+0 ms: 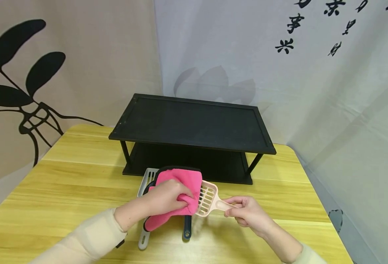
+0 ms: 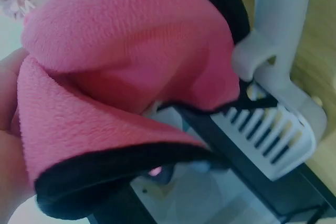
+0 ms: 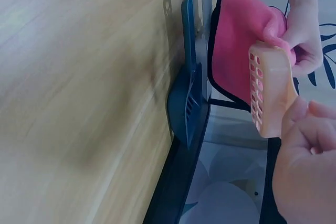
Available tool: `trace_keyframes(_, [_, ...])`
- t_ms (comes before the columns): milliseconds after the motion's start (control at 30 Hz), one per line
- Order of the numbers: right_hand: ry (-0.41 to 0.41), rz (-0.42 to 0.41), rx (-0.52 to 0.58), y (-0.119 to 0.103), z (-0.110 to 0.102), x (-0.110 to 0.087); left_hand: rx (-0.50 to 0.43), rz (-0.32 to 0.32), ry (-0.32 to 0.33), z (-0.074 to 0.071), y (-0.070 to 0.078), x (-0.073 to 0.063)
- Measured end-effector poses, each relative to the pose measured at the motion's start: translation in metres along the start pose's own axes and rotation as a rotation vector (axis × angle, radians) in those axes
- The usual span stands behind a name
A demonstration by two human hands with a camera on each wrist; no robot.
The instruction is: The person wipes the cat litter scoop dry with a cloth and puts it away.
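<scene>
My left hand (image 1: 169, 198) grips a bunched fold of a bright pink cloth (image 1: 178, 176) with black edging. The rest of the cloth hangs loosely below the fingers. By its handle, my right hand (image 1: 248, 212) pinches a pale pink litter scoop (image 3: 278, 90) with a slotted basket. The cloth overlaps the scoop's basket in the head view; in the right wrist view the bunched part meets its upper edge. Beneath the cloth lie a dark blue litter scoop (image 3: 190, 40) and a light grey litter scoop (image 2: 283, 35), both partly hidden in the head view.
Behind the hands stands a black two-tier rack (image 1: 194, 123) on the wooden table (image 1: 81, 179). The slotted ends of the lying scoops are close to its front edge. A printed curtain (image 1: 213, 47) hangs behind and beside the table.
</scene>
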State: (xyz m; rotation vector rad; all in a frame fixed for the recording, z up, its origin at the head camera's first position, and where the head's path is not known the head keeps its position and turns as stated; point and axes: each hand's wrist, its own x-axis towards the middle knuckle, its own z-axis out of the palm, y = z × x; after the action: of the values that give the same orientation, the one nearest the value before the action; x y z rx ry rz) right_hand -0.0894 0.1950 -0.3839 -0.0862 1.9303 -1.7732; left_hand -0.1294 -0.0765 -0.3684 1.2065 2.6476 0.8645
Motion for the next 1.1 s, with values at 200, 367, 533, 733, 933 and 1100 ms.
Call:
trace_keyframes(200, [0.013, -0.020, -0.066, -0.002, -0.005, -0.004, 0.103, -0.060, 0.095, -0.010, -0.007, -0.007])
trace_keyframes(367, [0.009, -0.032, -0.087, -0.002, -0.010, -0.006, 0.058, -0.156, 0.174, -0.029, -0.008, -0.008])
trace_keyframes(533, [0.009, -0.032, -0.103, -0.002, -0.009, -0.004, -0.011, -0.149, 0.229, -0.044, -0.003, -0.001])
trace_keyframes(733, [0.009, -0.032, -0.112, -0.006, 0.002, 0.004, -0.101, -0.094, 0.203, -0.036, 0.009, 0.015])
trace_keyframes(933, [0.010, -0.059, -0.107, -0.014, 0.013, 0.009, -0.114, -0.076, 0.190, -0.017, 0.014, 0.028])
trace_keyframes(1100, [0.035, -0.086, -0.120, -0.018, 0.018, 0.009, -0.060, -0.070, 0.251, -0.007, 0.016, 0.032])
